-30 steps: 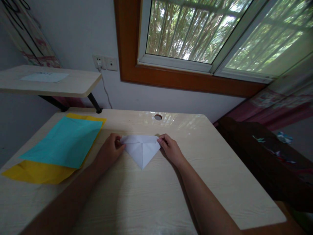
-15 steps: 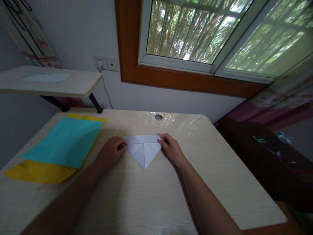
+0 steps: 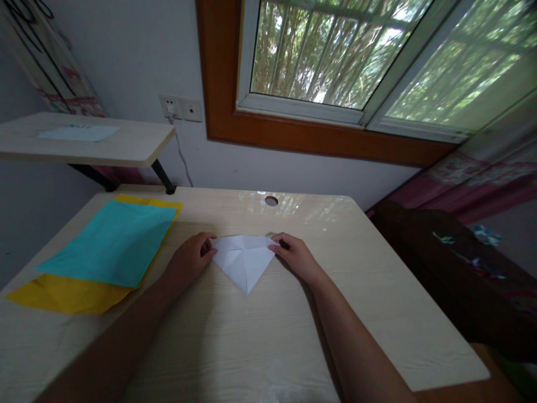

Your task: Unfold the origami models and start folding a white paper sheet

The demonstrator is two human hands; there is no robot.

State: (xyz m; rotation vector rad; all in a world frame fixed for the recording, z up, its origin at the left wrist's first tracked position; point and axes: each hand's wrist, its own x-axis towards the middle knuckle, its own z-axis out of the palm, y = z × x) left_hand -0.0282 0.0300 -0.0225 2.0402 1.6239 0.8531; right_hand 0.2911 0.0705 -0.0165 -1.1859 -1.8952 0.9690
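A folded sheet of white paper [image 3: 244, 263] lies near the middle of the desk, its point towards me and its wide edge away. Creases run down and across its face. My left hand [image 3: 193, 254] pinches its left corner between thumb and fingers. At the opposite corner, my right hand [image 3: 295, 254] is closed on the paper, with the thumb on top. The fingertips under the paper are hidden.
Left of my arm lies a turquoise sheet [image 3: 113, 240] on a yellow sheet [image 3: 67, 296]. A raised shelf [image 3: 138, 144] stands at the back left, carrying a paper slip [image 3: 79, 132]. The desk [image 3: 377, 313] has a cable hole [image 3: 271, 201] near its back edge.
The separate band along the paper's far edge no longer shows; the face now looks like one layer with creases. Both hands have shifted slightly and stay at the corners.
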